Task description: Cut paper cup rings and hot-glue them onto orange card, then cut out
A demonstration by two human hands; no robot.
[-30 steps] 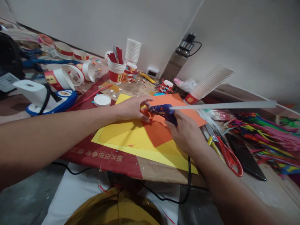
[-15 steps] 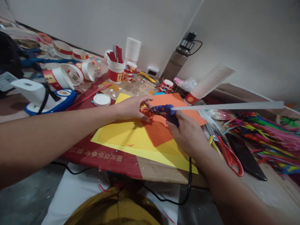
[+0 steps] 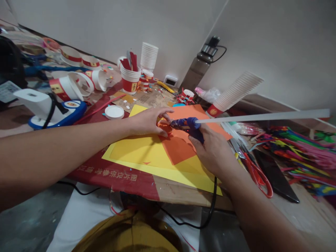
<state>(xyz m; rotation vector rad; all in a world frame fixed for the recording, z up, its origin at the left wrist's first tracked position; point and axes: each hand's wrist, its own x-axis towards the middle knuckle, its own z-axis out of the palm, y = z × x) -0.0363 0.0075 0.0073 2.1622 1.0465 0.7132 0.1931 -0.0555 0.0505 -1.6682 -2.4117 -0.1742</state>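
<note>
My right hand point(image 3: 212, 148) is wrapped round a blue glue gun point(image 3: 187, 125) with a long white glue stick point(image 3: 262, 116) jutting out to the right. The gun's nozzle points left at a small orange paper ring point(image 3: 165, 126). My left hand point(image 3: 148, 120) pinches that ring between thumb and fingers and steadies it on the orange paper sheet point(image 3: 183, 140), which lies over yellow sheets point(image 3: 136, 150). A black cord point(image 3: 213, 199) runs down from the gun over the table edge.
Red-handled scissors point(image 3: 258, 176), a black phone point(image 3: 275, 176) and a pile of coloured pipe cleaners point(image 3: 296, 154) lie right. A tilted stack of white cups point(image 3: 236, 92), a bottle point(image 3: 199, 68), cut paper cups point(image 3: 70, 85) and a white lid point(image 3: 114, 112) crowd the back and left.
The glue gun and my right hand have shifted slightly right and down, so the glue stick reaches further right. My left hand stays pinched on the orange ring.
</note>
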